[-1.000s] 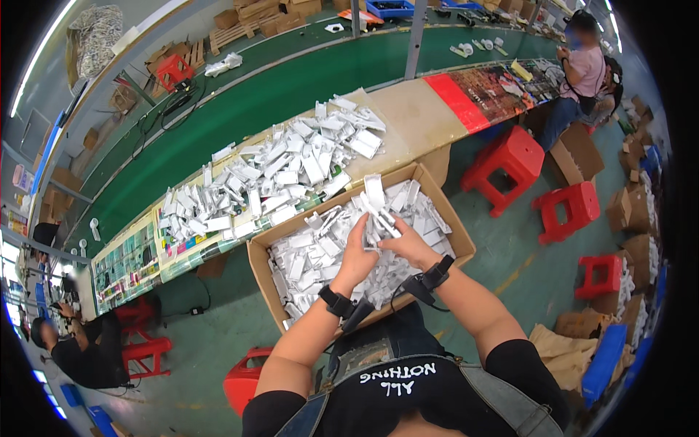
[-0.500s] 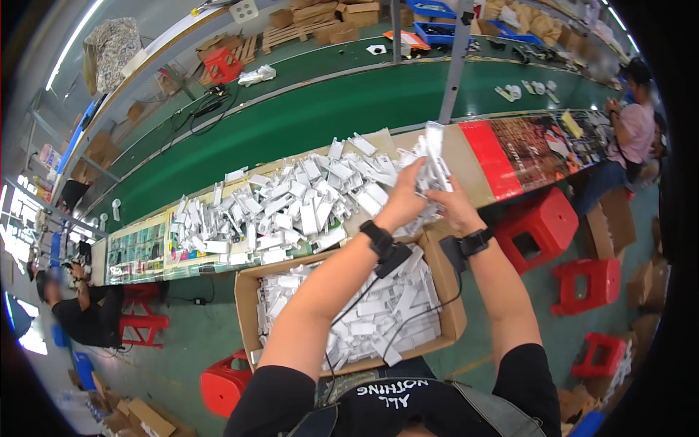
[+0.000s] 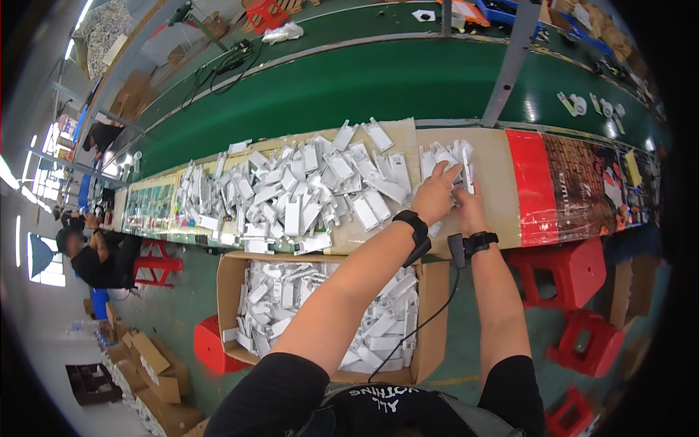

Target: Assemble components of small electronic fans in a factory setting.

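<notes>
My left hand (image 3: 437, 195) is bent over a small cluster of white plastic parts (image 3: 439, 154) at the right end of the heap, fingers curled against them. Close beside it, my right hand (image 3: 470, 210) grips a slim white part (image 3: 467, 172) standing on edge at the cluster's right side. My palms and fingers hide the parts' lower ends. To the left spreads a large loose heap of white rectangular plastic parts (image 3: 293, 213) on the cardboard-covered bench (image 3: 491, 171). Below my forearms stands an open carton (image 3: 435, 320) full of similar white parts.
Behind the bench runs a green conveyor belt (image 3: 320, 87), with a metal post (image 3: 513, 65) rising at its near edge. Red stools (image 3: 564, 273) stand at right and one at lower left. A seated person (image 3: 102, 251) is at the far left. A cable hangs from my right wrist strap.
Both hands have come down with the bunch of white parts onto the bench at the heap's right end. The view has shifted, so the person at right is out of it.
</notes>
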Tool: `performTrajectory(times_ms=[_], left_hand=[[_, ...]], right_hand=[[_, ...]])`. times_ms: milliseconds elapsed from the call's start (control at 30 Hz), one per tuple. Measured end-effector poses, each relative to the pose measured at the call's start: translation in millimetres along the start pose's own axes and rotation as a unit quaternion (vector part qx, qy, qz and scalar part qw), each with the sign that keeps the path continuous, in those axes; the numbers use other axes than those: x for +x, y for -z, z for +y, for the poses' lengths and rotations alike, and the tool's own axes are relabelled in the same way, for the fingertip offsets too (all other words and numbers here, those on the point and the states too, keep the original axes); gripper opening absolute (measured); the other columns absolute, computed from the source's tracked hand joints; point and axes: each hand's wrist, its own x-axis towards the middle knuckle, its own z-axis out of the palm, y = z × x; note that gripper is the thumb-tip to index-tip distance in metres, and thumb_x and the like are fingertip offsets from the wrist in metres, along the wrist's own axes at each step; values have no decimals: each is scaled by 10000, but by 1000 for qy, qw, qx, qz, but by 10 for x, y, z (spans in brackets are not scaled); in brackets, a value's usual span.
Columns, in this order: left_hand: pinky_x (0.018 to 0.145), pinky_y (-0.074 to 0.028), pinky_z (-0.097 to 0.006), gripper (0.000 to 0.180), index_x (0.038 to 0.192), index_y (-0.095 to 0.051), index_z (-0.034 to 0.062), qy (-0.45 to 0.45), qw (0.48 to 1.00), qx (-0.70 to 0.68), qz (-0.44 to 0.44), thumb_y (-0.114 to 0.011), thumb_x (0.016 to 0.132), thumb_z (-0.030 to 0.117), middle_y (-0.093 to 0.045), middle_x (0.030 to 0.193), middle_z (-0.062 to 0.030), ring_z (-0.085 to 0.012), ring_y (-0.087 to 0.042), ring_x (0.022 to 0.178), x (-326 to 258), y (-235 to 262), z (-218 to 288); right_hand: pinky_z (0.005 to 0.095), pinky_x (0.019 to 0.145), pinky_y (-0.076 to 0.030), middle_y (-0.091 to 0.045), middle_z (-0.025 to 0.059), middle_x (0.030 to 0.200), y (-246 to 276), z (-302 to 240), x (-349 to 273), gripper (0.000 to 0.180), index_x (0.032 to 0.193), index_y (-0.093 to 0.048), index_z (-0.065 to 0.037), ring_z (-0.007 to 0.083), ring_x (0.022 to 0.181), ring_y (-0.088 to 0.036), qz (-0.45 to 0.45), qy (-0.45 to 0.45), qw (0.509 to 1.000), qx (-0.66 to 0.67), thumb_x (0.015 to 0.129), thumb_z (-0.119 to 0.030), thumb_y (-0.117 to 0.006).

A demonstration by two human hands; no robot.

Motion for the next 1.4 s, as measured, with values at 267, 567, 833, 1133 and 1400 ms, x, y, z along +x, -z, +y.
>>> performTrajectory(times_ms=[267, 567, 833, 1133, 1400], left_hand=[[1006, -314, -437, 656, 1278, -394, 37, -63, 981, 105, 149, -527, 647, -79, -295, 1353, -244, -428, -324, 1217, -161, -110, -199], [1035, -298, -402, 621, 1275, -400, 41, 47, 996, 4, 72, -549, 678, -42, -288, 1378, -200, -385, -311, 1257, -1974, 20, -201], [996, -361, -381, 579, 1250, -425, 55, 129, 991, -19, 17, -527, 687, -39, -351, 1336, -172, -351, -384, 1214, -2805, 28, -184], [983, -361, -393, 580, 1221, -433, 25, 120, 991, -45, 48, -501, 653, -68, -372, 1313, -194, -371, -405, 1172, -3005, 192, -173], [962, -395, -381, 565, 1215, -450, 48, 132, 989, -28, 61, -519, 663, -56, -392, 1308, -161, -351, -422, 1172, -3164, 263, -394]], right_hand=[[344, 991, -314, -424, 154, 1260, 131, 55, 200, 632, 1310, -306, -3, 266, 1167, -410, 79, 176, 961, -197, 779, -96, -636], [467, 975, -309, -553, 195, 1096, -869, -24, -3, 437, 1134, -545, -33, 308, 1087, -488, -44, 389, 807, -443, 715, -97, -651], [444, 762, -420, -605, 154, 976, -1323, 320, 330, 467, 1158, -500, -88, 297, 846, -610, -21, 174, 592, -787, 781, -351, -583], [376, 895, -432, -506, 173, 1216, -1138, 102, 122, 590, 1328, -386, -113, 285, 1051, -548, -63, 354, 844, -398, 781, -50, -598], [330, 933, -396, -477, 134, 1255, -800, 20, -28, 582, 1379, -320, -130, 233, 1110, -507, -81, 230, 849, -468, 850, -59, -552]])
